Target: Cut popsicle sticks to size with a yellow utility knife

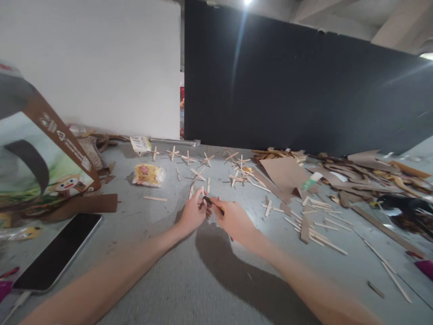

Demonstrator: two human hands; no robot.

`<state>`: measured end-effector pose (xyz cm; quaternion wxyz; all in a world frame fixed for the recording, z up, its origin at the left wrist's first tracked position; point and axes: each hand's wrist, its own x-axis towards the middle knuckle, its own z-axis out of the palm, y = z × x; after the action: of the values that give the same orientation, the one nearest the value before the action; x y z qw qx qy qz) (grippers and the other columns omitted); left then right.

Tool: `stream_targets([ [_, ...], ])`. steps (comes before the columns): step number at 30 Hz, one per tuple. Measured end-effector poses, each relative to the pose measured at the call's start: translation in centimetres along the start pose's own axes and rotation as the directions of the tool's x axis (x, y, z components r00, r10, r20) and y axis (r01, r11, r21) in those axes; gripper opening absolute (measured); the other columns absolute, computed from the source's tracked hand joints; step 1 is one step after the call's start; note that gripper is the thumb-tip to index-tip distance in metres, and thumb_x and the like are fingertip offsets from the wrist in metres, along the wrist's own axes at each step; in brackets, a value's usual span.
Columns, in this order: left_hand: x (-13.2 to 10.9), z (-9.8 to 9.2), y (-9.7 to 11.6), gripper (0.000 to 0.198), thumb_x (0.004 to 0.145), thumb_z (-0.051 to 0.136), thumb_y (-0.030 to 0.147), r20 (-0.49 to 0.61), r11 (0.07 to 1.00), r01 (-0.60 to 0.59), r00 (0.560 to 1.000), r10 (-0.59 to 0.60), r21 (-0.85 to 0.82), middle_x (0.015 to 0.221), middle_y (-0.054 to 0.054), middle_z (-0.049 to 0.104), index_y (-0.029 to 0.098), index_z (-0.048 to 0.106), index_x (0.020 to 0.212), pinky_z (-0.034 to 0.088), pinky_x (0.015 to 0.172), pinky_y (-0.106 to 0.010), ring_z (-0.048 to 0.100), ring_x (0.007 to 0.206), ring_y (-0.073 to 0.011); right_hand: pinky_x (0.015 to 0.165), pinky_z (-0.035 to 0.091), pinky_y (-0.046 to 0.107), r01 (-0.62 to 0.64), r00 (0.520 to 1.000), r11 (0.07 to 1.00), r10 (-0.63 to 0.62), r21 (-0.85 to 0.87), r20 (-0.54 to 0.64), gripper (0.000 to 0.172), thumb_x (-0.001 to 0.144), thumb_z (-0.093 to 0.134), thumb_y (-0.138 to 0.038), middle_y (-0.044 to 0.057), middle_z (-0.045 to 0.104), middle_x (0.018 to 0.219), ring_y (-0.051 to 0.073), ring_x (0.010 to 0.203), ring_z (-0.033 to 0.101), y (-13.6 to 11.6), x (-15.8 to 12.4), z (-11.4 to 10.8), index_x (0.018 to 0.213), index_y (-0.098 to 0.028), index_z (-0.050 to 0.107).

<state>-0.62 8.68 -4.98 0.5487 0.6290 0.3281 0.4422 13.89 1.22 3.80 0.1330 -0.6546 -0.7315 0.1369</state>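
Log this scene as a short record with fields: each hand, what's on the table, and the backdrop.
left hand: fingers pinched on the tip of a dark thin tool
right hand: grips the same tool's other end
table: grey; loose wooden sticks, stick crosses, cardboard scraps
left side: phone, snack packet, printed box
backdrop: white board, black board

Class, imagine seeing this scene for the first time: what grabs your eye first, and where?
The left hand and right hand meet in the middle, the right gripping a thin dark tool. Beyond them lie wooden stick crosses; cardboard scraps pile up to the right, and a dark phone lies at lower left.
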Motion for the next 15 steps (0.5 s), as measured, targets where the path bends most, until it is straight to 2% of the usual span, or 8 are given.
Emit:
stream_targets([
  [3, 0.0, -0.1, -0.2, 0.026, 0.085, 0.063, 0.028, 0.007, 1.000, 0.004, 1.000, -0.004, 0.000, 0.066, 0.005, 0.066, 0.024, 0.045, 0.103, 0.055, 0.051, -0.026, 0.066, 0.050, -0.0146, 0.056, 0.030, 0.026, 0.045, 0.998, 0.999, -0.046, 0.029, 0.042, 0.031, 0.103, 0.048, -0.020, 0.005, 0.074, 0.076, 0.015, 0.061, 0.062, -0.3, 0.9, -1.9, 0.096, -0.020, 0.078],
  [5, 0.1, -0.1, -0.4, 0.028, 0.084, 0.064, 0.028, 0.006, 1.000, 0.007, 1.000, -0.007, -0.007, 0.066, 0.006, 0.066, 0.024, 0.045, 0.104, 0.056, 0.052, -0.026, 0.067, 0.052, -0.0148, 0.056, 0.030, 0.026, 0.050, 0.998, 0.998, -0.051, 0.026, 0.040, 0.030, 0.102, 0.049, -0.019, 0.005, 0.074, 0.074, 0.015, 0.061, 0.062, -0.4, 1.1, -2.3, 0.092, -0.019, 0.078],
  [8, 0.2, -0.1, -0.7, 0.029, 0.083, 0.062, 0.025, -0.001, 1.000, 0.019, 1.000, -0.019, -0.011, 0.066, 0.005, 0.067, 0.024, 0.044, 0.105, 0.056, 0.052, -0.028, 0.068, 0.052, -0.0164, 0.059, 0.033, 0.027, 0.020, 1.000, 1.000, -0.020, 0.002, 0.016, 0.030, 0.103, 0.048, -0.020, 0.008, 0.077, 0.084, 0.019, 0.071, 0.068, -0.5, 0.6, -0.9, 0.110, -0.021, 0.078],
  [12, 0.2, -0.2, -0.7, 0.028, 0.080, 0.059, 0.018, -0.021, 1.000, 0.018, 1.000, -0.018, 0.013, 0.063, 0.006, 0.067, 0.024, 0.045, 0.103, 0.056, 0.054, -0.028, 0.070, 0.053, -0.0182, 0.066, 0.041, 0.028, -0.061, 0.998, 0.997, 0.060, -0.051, -0.016, 0.042, 0.106, 0.043, -0.023, 0.011, 0.080, 0.096, 0.024, 0.080, 0.074, -0.5, -0.5, 1.9, 0.141, -0.025, 0.065],
  [15, 0.1, -0.2, -0.6, 0.027, 0.079, 0.058, 0.016, -0.023, 0.999, 0.003, 1.000, -0.002, 0.032, 0.063, 0.006, 0.066, 0.024, 0.046, 0.102, 0.057, 0.056, -0.028, 0.071, 0.055, -0.0178, 0.068, 0.043, 0.029, -0.075, 0.997, 0.995, 0.074, -0.066, -0.019, 0.046, 0.106, 0.042, -0.024, 0.011, 0.080, 0.098, 0.024, 0.080, 0.075, -0.2, -0.7, 2.7, 0.150, -0.028, 0.058],
])
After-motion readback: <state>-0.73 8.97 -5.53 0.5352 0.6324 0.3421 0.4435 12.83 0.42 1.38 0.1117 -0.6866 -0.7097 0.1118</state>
